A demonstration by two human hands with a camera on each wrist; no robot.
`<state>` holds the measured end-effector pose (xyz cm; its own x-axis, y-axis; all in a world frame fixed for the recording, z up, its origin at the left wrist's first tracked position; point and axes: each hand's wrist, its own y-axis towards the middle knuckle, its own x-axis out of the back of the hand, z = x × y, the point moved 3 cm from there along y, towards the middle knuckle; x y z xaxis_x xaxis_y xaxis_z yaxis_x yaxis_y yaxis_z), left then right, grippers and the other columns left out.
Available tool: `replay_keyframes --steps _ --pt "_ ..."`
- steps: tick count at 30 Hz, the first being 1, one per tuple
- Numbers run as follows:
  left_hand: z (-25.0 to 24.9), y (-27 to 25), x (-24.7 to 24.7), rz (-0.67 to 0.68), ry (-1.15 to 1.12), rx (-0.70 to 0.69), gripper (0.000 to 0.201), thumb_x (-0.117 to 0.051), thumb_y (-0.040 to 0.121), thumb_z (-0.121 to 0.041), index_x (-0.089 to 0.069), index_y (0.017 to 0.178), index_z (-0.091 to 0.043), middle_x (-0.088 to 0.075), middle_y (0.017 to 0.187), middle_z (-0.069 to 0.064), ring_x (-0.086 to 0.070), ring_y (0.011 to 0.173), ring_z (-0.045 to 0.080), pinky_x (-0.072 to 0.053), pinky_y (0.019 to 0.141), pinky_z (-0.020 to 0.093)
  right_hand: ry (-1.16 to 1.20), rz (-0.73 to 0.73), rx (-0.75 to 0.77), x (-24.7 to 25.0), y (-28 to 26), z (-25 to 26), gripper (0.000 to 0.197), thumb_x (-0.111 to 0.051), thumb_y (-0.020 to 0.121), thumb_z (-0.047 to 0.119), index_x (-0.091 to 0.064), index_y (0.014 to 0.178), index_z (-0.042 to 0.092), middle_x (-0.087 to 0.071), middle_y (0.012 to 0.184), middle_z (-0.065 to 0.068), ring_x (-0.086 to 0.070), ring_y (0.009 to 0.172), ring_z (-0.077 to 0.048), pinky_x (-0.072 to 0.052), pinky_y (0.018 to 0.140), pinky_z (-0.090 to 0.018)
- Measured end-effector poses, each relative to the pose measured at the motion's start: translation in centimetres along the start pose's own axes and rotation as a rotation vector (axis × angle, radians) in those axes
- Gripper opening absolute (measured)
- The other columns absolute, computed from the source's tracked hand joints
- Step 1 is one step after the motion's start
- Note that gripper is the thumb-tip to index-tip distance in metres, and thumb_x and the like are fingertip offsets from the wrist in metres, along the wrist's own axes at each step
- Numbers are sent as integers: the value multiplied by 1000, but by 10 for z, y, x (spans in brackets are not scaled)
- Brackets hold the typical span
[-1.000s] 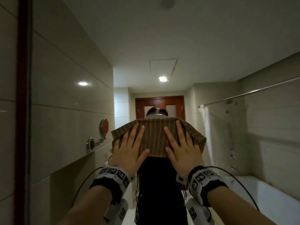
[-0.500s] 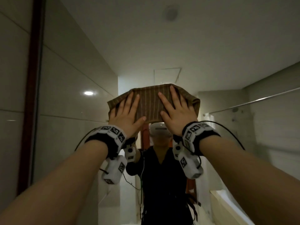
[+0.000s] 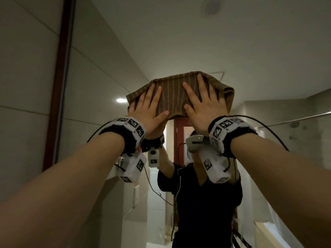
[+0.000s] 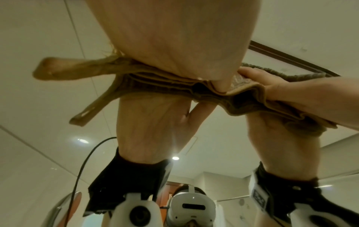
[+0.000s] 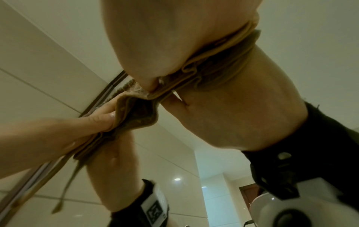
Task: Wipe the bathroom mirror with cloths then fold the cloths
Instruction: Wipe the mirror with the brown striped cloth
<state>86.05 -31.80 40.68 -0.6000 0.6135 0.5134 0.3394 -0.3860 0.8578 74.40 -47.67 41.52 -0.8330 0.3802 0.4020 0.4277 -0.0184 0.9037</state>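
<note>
A brown striped cloth point(image 3: 172, 93), folded into several layers, lies flat against the bathroom mirror point(image 3: 223, 42), high up near its top edge. My left hand point(image 3: 148, 108) and right hand point(image 3: 202, 102) press on it side by side, fingers straight and spread. In the left wrist view my palm point(image 4: 174, 38) bears on the cloth point(image 4: 155, 83), and a loose corner and a strap hang free at the left. In the right wrist view the right palm point(image 5: 174, 38) pushes the cloth point(image 5: 213, 66) onto the glass. My left hand point(image 5: 77, 127) holds down the other end.
The mirror's dark red-brown frame point(image 3: 60, 68) runs down the left, with tiled wall point(image 3: 21, 86) beyond it. Its top edge point(image 4: 291, 59) lies just past the cloth. The glass reflects me, a red door, a shower rail and a bathtub.
Both hands have slid the cloth upward on the mirror, from over my reflected head to well above it. My arms are now stretched higher.
</note>
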Motion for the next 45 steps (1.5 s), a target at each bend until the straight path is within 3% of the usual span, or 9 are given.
replay_keyframes --steps 8,15,21,27,32,38,45 --pt "15 -24 -11 -38 50 -26 76 -23 92 -65 23 145 -37 27 155 -12 10 146 14 0 115 43 4 -40 25 -13 -19 18 65 -22 98 52 15 150 40 25 159 -1 5 147 -28 -4 117 -49" --pt "41 -40 -20 -52 53 -95 77 -5 80 -73 27 143 -40 26 155 -13 6 145 13 -5 115 45 10 -37 21 -21 -30 38 65 -24 98 51 13 151 40 24 159 -1 3 147 -27 -6 116 -49" --pt "56 -56 -29 -97 16 -114 74 -13 86 -68 28 142 -41 25 155 -14 6 145 12 -7 114 44 -5 -33 -3 -34 -45 56 65 -24 98 51 14 150 40 25 159 -1 7 147 -27 -1 116 -48" --pt "80 -109 -48 -74 -2 -98 74 -12 87 -67 25 145 -38 29 152 -15 1 145 16 -11 113 46 36 -25 17 -58 -90 93 69 -31 97 49 8 152 38 19 160 -3 -6 146 -31 -12 115 -49" --pt "106 -160 -71 -34 -14 -90 75 -15 89 -66 19 148 -35 22 155 -11 -11 143 20 -21 110 50 65 31 33 -81 -136 124 70 -33 97 48 8 153 38 17 161 -3 -6 147 -29 -14 115 -47" --pt "119 -170 -74 31 -25 -73 76 -14 87 -69 26 144 -39 33 149 -17 0 142 13 -16 111 48 55 76 22 -88 -144 134 69 -31 96 49 7 153 37 14 161 -3 -11 146 -31 -19 113 -48" --pt "132 -156 -60 71 -26 -90 78 -22 90 -67 32 140 -43 39 143 -22 6 143 12 -6 114 44 -3 80 40 -88 -132 142 66 -23 95 51 6 153 38 13 162 -3 -9 146 -30 -5 113 -46"
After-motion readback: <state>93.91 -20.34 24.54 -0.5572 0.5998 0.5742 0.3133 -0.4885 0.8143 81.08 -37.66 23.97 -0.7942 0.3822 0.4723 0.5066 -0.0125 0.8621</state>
